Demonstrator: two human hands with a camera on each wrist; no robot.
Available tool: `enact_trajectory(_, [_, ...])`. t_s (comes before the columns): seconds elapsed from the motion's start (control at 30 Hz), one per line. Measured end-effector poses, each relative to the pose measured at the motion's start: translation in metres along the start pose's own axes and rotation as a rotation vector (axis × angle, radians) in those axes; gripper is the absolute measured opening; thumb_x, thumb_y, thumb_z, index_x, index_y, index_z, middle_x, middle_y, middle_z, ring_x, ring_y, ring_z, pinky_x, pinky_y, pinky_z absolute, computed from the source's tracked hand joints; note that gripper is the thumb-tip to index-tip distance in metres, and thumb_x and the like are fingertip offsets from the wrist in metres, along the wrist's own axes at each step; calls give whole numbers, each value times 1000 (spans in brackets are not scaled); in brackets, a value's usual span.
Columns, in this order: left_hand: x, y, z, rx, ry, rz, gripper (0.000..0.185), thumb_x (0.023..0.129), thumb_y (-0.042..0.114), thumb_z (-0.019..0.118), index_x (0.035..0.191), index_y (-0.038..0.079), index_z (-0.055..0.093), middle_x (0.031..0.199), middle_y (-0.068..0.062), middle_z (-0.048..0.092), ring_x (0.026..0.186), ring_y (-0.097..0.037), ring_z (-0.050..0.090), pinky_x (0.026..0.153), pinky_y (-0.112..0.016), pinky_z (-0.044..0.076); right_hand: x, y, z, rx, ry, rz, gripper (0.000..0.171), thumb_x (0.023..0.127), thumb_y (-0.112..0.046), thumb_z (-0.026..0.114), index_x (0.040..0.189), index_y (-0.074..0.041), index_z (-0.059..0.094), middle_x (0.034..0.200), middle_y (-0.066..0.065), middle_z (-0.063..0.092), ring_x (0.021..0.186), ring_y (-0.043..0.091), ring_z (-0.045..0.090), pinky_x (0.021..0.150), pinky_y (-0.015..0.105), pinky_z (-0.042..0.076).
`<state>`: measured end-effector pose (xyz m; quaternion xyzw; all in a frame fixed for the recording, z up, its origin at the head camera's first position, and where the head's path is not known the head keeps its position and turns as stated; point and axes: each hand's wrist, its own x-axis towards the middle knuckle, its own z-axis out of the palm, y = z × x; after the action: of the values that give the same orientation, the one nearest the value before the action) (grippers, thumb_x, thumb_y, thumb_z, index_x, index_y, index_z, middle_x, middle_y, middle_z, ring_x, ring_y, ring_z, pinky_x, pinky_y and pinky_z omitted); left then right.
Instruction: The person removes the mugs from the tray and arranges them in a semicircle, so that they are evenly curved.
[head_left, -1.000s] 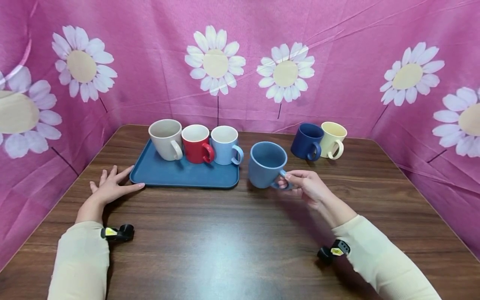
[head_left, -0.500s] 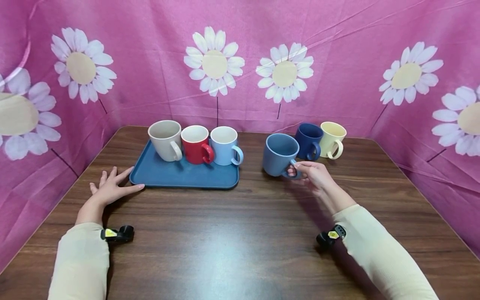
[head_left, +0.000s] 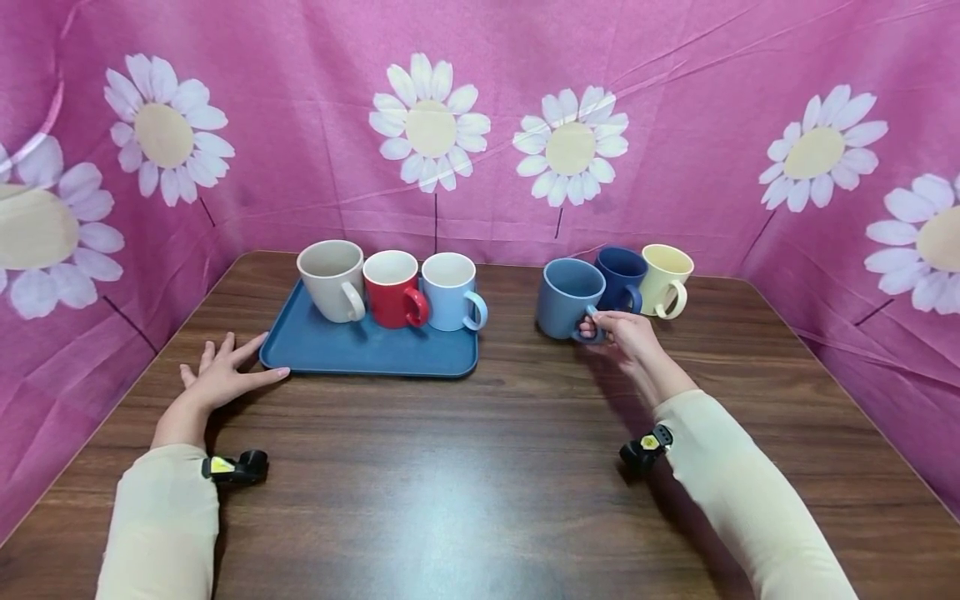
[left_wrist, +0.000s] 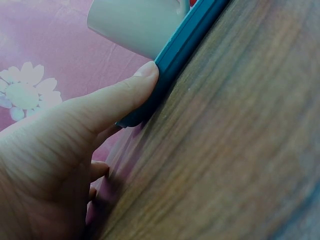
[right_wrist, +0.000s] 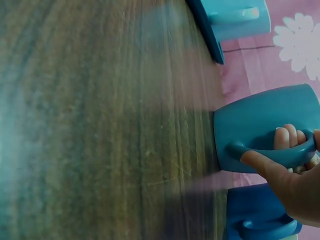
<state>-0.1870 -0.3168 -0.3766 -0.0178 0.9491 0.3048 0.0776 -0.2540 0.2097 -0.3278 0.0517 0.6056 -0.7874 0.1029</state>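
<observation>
My right hand (head_left: 626,333) grips the handle of a grey-blue mug (head_left: 564,304), which stands upright just left of a navy mug (head_left: 617,271). In the right wrist view, fingers (right_wrist: 282,137) pass through the handle of this mug (right_wrist: 265,117), and its base is right at the tabletop. My left hand (head_left: 216,379) lies with spread fingers at the near left corner of a blue tray (head_left: 375,358). In the left wrist view its thumb (left_wrist: 147,70) touches the rim of the tray (left_wrist: 182,47). A beige mug (head_left: 330,279), a red mug (head_left: 390,296) and a light blue mug (head_left: 447,296) stand on the tray in a row.
A pale yellow mug (head_left: 662,279) stands right beside the navy one near the back edge of the wooden table (head_left: 465,467). Behind and at both sides hangs a pink cloth (head_left: 300,167) with large daisies.
My right hand has carried the grey-blue mug from near the tray's right end to the right and back, up beside the navy mug. The left hand and the tray have stayed put.
</observation>
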Motion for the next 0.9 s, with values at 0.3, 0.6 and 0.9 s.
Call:
enact_trajectory(0.3, [-1, -2, 1, 12, -6, -5, 90, 74, 55, 56, 139, 13, 9, 133, -34, -14, 114, -47, -25, 75, -67, -21, 13, 2, -3, -6, 54, -8, 18, 85, 2, 46, 75, -1, 60, 68, 6, 60, 63, 14, 58, 69, 33, 47])
enact_trajectory(0.6, [1, -4, 1, 1, 11, 1, 90, 74, 54, 57, 139, 14, 10, 134, -33, -13, 115, -46, -25, 75, -66, -21, 14, -3, -3, -30, 71, 10, 19, 86, 0, 46, 74, -4, 60, 67, 4, 61, 63, 12, 58, 71, 33, 46])
enact_trajectory(0.9, [2, -1, 0, 15, -5, 2, 90, 74, 55, 55, 139, 14, 9, 133, -33, -14, 115, -46, -26, 75, -67, -20, 15, -6, -7, -19, 68, 23, 18, 86, -1, 45, 76, -2, 60, 67, 5, 61, 63, 12, 59, 68, 32, 47])
